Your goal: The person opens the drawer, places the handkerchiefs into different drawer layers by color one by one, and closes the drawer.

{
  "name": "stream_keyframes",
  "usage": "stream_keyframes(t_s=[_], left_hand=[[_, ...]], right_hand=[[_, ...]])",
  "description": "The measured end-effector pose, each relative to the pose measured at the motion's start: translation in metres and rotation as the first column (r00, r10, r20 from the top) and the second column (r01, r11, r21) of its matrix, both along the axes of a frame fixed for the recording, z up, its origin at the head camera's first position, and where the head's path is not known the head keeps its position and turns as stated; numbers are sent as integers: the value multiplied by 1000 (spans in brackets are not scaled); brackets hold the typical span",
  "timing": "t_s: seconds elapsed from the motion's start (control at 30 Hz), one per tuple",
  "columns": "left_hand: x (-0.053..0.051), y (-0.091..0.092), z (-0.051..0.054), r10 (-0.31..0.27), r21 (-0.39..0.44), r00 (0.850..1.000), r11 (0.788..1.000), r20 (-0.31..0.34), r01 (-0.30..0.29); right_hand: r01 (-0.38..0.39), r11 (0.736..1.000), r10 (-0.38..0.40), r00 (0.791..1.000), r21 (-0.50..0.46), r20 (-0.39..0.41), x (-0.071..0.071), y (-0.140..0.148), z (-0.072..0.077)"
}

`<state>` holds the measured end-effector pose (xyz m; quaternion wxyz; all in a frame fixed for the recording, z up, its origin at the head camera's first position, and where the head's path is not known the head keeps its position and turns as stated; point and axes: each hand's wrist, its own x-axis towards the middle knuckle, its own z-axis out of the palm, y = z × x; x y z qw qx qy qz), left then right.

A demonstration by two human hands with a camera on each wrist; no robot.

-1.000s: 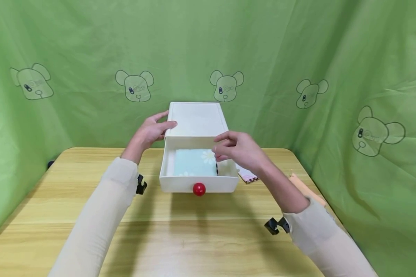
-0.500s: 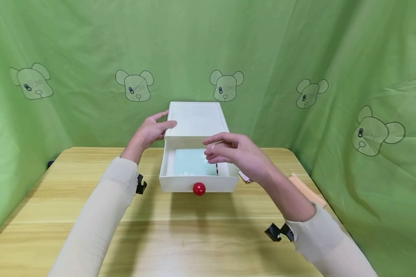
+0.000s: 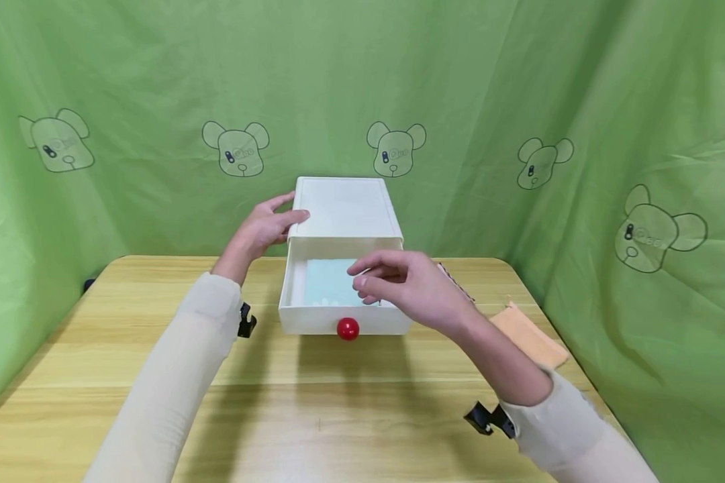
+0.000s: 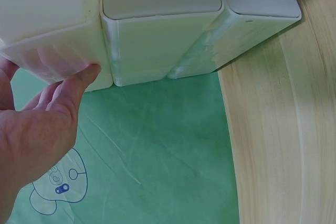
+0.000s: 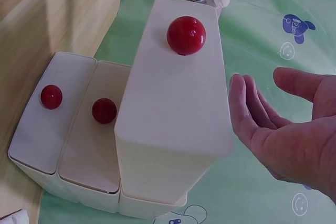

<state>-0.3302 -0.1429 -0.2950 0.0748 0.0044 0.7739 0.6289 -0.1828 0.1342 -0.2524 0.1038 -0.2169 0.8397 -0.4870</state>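
Meanwhile, an empty, loosely curled right hand [image 3: 423, 292] is hovering over blue cloth [image 3: 329, 278] in a pulled-out drawer [image 3: 311, 320]; a spread left hand [image 3: 262, 225] is bracing the cabinet [image 3: 350, 208] at left. The right wrist view, unlike the head's, is revealing two closed lower drawers [image 5: 89, 150].

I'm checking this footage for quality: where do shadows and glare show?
Head view: soft shadows on the table below the open drawer, with a pale sheen toward the frame's bottom; right wrist view: bright glints on that drawer's red knob; left wrist view: green tinge on the middle white box.
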Motion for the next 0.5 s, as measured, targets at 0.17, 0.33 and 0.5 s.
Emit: stream_keyframes(t_s=[0.17,0.33,0.5], left_hand=[[-1,0,-1,-5,-6,1000,1000,0,5],[-1,0,0,-6,2,1000,1000,2,6],[0,0,0,-6,5,1000,1000,4,6]], right_hand=[[-31,999,31,999,9,13,3,-1,-2],[-87,996,87,994,-17,61,4,-1,-3],[-121,993,120,992,11,38,6,-1,-6]])
